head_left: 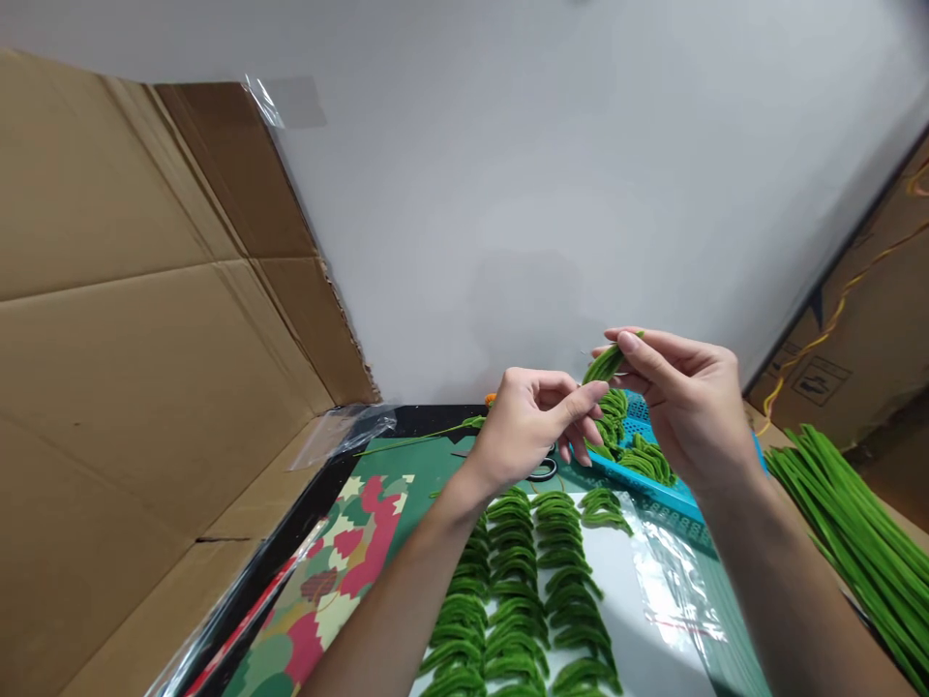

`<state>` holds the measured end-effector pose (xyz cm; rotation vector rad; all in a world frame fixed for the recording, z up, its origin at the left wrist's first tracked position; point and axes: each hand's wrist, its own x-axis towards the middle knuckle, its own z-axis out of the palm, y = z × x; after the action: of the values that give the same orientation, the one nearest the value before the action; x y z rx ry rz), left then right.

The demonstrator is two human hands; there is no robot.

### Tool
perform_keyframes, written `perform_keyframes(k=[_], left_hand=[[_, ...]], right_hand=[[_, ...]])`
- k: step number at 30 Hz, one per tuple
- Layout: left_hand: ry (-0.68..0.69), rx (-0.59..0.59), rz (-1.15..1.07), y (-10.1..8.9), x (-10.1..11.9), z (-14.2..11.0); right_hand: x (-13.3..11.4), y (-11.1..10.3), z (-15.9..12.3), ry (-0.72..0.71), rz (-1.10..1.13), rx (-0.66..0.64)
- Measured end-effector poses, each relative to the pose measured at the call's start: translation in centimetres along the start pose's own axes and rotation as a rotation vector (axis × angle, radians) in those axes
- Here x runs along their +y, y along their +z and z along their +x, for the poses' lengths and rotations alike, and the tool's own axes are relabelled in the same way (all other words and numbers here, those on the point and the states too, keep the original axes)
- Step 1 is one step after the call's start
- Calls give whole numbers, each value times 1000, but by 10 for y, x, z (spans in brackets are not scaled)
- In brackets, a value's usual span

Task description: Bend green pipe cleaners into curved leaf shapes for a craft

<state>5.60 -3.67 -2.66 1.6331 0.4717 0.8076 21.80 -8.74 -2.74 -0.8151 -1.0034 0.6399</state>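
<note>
Bundle of curved fuzzy green strips [604, 365] is up in the air at 3 o'clock from view centre, between both hands. Left hand [533, 416]: grip narrow, thumb and fingers at the lower end. Right hand [693, 407]: grip pinched on the upper end. Whether the strips are fastened together cannot be confirmed, fingers covering both ends.

Principal risk, as judged: strips fanning out or slipping if either pinch slackens, since only the ends are supported. A dropped strip could mix with the loose ones beneath. Second risk: the left forearm passes over the rows of green pieces [515, 590] at 6 o'clock; a low sweep could drag them out of line. Third: the right forearm runs close by the basket and might nudge it.

Containers: blue perforated basket [664, 496], 4 o'clock, holds curved green pieces [645, 460] in loose heaps. Clear plastic bag [672, 581], between 4 and 5 o'clock, lies flat by the white sheet [624, 590] bearing the rows; contents not discernible. Scissors [543, 471] rest on the tabletop [428, 460] toward 5 o'clock, handles near the left hand.
</note>
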Motion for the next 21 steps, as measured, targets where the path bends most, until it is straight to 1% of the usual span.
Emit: perform_keyframes(k=[3, 6, 10, 12, 15, 18, 21], left_hand=[[13, -6, -12, 1, 5, -1], [49, 0, 62, 3, 8, -4], [116, 110, 205, 7, 6, -7], [137, 144, 254, 8, 5, -8], [131, 130, 258, 9, 5, -8], [106, 96, 211, 7, 8, -7], [87, 70, 141, 6, 9, -7]], right_hand=[[-1, -1, 1, 68, 32, -62], [-1, 0, -1, 76, 2, -78], [-2, 4, -3, 17, -83, -53], [-3, 4, -4, -11, -123, -48], [-5, 2, -3, -14, -125, -74], [-5, -1, -2, 47, -64, -135], [-4, 1, -3, 97, -41, -200]])
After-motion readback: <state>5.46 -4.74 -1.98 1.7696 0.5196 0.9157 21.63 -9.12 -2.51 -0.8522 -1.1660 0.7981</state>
